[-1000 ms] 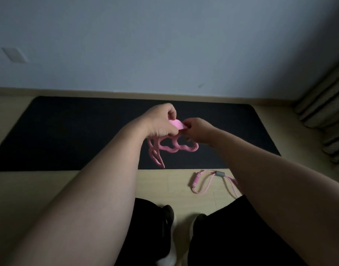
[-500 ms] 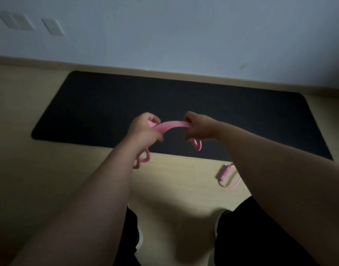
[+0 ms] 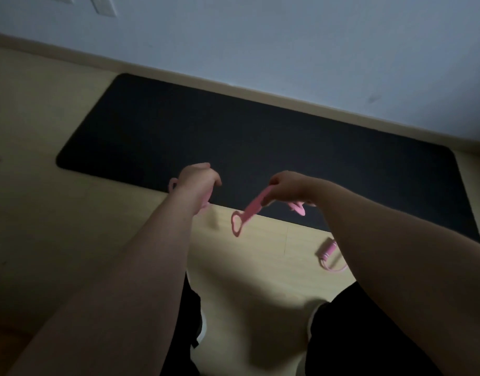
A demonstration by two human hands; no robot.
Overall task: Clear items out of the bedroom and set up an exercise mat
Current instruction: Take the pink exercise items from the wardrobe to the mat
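Nearest the camera are the person's legs in black trousers (image 3: pixel 369 335), standing on a pale wooden floor (image 3: pixel 247 272). Both bare forearms reach forward from the lower corners.

To the right, just beside the right forearm, a pink cord with a ribbed handle (image 3: pixel 328 252) lies on the floor, close to the near edge of the mat but not on it.

Farther out, both hands are held in the air over the near edge of the mat, a little apart. The left hand (image 3: pixel 196 180) has its fingers curled, and its grip is closed on something pink that shows at either side of the fist. The right hand (image 3: pixel 286 185) pinches a pink band (image 3: pixel 251 208) between thumb and fingers. A flat strip of it slants down to the left and ends in a heart-shaped loop hanging free over the floor, while more pink loops dangle behind the right wrist. Motion blur makes it hard to tell whether the pink in the left grip joins the part in the right.

Beyond the hands, the black exercise mat (image 3: pixel 260 147) lies flat and unrolled on the floor, with its long side running along the baseboard (image 3: pixel 260 95). Above this rises a plain pale wall (image 3: pixel 287 36), with two wall plates (image 3: pixel 105 5) at the top left.
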